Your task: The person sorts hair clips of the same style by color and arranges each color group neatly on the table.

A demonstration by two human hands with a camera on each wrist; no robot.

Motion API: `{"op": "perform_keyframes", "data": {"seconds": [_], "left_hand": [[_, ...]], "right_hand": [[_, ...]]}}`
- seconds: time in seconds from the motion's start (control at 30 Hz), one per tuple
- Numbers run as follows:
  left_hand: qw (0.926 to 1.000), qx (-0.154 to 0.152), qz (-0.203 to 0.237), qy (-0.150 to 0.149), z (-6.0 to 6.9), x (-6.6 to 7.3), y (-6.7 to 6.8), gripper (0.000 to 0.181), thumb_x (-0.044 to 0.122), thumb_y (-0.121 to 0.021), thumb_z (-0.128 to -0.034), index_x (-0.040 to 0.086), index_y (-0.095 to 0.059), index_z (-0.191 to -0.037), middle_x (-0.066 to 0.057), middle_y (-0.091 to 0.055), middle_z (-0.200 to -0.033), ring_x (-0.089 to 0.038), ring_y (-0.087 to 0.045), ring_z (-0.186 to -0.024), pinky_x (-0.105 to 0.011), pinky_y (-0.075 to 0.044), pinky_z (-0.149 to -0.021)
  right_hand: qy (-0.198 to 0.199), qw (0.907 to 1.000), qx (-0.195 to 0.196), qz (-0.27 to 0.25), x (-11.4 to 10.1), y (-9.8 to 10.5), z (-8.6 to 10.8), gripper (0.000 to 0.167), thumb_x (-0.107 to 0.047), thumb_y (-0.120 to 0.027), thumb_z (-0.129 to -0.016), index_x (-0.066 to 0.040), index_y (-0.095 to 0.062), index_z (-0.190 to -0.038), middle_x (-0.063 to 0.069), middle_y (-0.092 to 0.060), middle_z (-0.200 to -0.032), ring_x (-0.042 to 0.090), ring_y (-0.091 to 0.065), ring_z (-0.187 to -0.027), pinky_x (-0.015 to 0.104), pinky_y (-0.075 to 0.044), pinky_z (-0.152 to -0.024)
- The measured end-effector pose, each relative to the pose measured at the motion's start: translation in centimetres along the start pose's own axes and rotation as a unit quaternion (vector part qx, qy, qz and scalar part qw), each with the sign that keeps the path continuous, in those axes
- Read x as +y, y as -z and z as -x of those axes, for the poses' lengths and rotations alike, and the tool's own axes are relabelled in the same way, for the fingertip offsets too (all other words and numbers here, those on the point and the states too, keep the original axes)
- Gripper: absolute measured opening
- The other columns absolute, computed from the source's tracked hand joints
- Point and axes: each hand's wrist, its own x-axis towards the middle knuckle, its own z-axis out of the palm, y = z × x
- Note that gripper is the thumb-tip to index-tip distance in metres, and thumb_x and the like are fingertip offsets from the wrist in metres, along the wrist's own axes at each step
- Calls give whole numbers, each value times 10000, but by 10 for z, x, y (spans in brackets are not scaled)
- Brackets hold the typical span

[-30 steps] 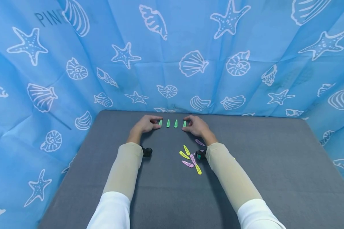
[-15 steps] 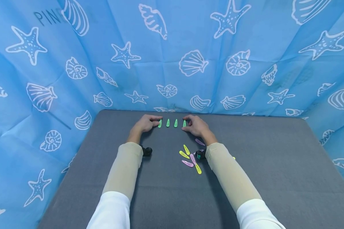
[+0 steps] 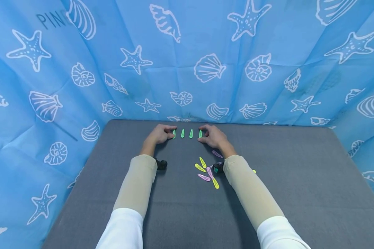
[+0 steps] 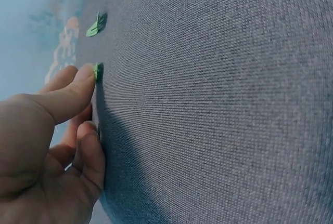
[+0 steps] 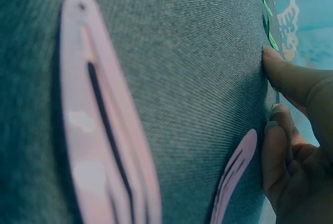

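Several green hair clips stand in a row near the table's back edge. The left hand (image 3: 159, 134) has thumb and forefinger at the leftmost green clip (image 3: 174, 134); in the left wrist view, the thumb of that hand (image 4: 57, 146) covers most of this clip (image 4: 96, 71). At the rightmost green clip (image 3: 200, 134), the right hand (image 3: 214, 137) holds thumb and forefinger around its two ends. Between them lie two untouched clips (image 3: 182, 133) (image 3: 191, 134). The right wrist view shows the right hand's (image 5: 299, 146) thumb low on the cloth, its clip mostly hidden.
Nearer the person, yellow clips (image 3: 200, 168) and pink clips (image 3: 204, 177) lie loosely between the forearms, some partly under the right wrist. A pink clip (image 5: 104, 130) looms large in the right wrist view. Behind the grey table (image 3: 180, 218) hangs a blue patterned curtain (image 3: 180, 83).
The left forearm has shifted very slightly to the right, and the left thumb's position at the leftmost green clip has changed a little. The right hand and the loose clips look unchanged.
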Motion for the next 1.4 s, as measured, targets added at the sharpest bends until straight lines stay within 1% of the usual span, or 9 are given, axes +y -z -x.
{"op": "perform_keyframes", "data": {"seconds": [0.2,0.37,0.5,0.63,0.77,0.9,1.0,1.23,1.4], "left_hand": [[9999,-12,94,86,0,-1,-1,472,293,-605,-1038,292,-522,-1502,-133,-586,-1409,-311,-535,-1288,-507,-412,-1116],[9991,-79,407,82,-1,-3,-4,530,420,-507,-1069,260,-423,-1567,-148,-404,-1618,-369,-354,-1512,-567,-301,-1212],[9988,164,444,-112,5,0,-1,610,493,-469,-1065,203,-369,-1592,-185,-424,-1589,-386,-399,-1475,-575,-351,-1174],[9966,727,-249,-288,20,10,4,686,580,-431,-1048,206,-317,-1612,-220,-414,-1531,-415,-377,-1423,-606,-365,-1120],[9834,1123,-1301,-588,42,21,4,739,625,-414,-1034,243,-228,-1639,-209,-264,-1626,-442,-223,-1511,-642,-260,-1182],[9562,1354,-2408,-964,62,29,-6,765,663,-412,-1014,310,-165,-1647,-126,-127,-1721,-432,-24,-1594,-632,-90,-1257],[9429,1447,-2745,-1209,75,33,-18,782,682,-442,-993,366,-140,-1642,-59,-69,-1740,-387,66,-1603,-623,-26,-1264],[9322,1399,-2963,-1537,102,42,-41,815,713,-459,-969,435,-70,-1629,0,-49,-1745,-369,49,-1609,-628,-36,-1263],[9393,1289,-2765,-1569,116,42,-54,830,683,-532,-954,411,-139,-1632,-29,-119,-1736,-397,-31,-1605,-639,-84,-1257]], "right_hand": [[79,10000,22,22,1,1,2,581,-355,-732,-941,-199,-541,-1467,97,-628,-1137,253,-586,-974,415,-459,-837],[117,9993,-24,-366,3,5,8,623,-341,-680,-984,-98,-459,-1513,142,-633,-1147,268,-621,-930,420,-486,-846],[196,9986,96,-485,3,17,19,671,-381,-600,-1027,-50,-354,-1558,215,-585,-1296,351,-621,-1131,506,-487,-985],[299,9991,283,-50,4,31,39,752,-472,-566,-1026,-100,-264,-1606,247,-414,-1485,415,-426,-1384,590,-382,-1123],[393,9963,459,618,10,40,64,810,-531,-555,-1014,-171,-185,-1639,245,-268,-1599,472,-265,-1477,643,-282,-1179],[488,9864,733,1389,21,45,89,839,-571,-548,-1002,-194,-166,-1647,228,-155,-1676,518,-103,-1543,701,-127,-1211],[498,9799,844,1738,30,47,107,850,-597,-545,-992,-186,-186,-1644,219,-113,-1695,531,-27,-1553,733,-48,-1200],[600,9747,919,1948,50,49,146,852,-584,-593,-971,-163,-253,-1628,228,-134,-1693,514,-66,-1553,753,-56,-1183],[752,9738,966,1918,61,48,171,843,-548,-647,-953,-157,-297,-1613,230,-183,-1680,515,-127,-1539,768,-109,-1163]]}}
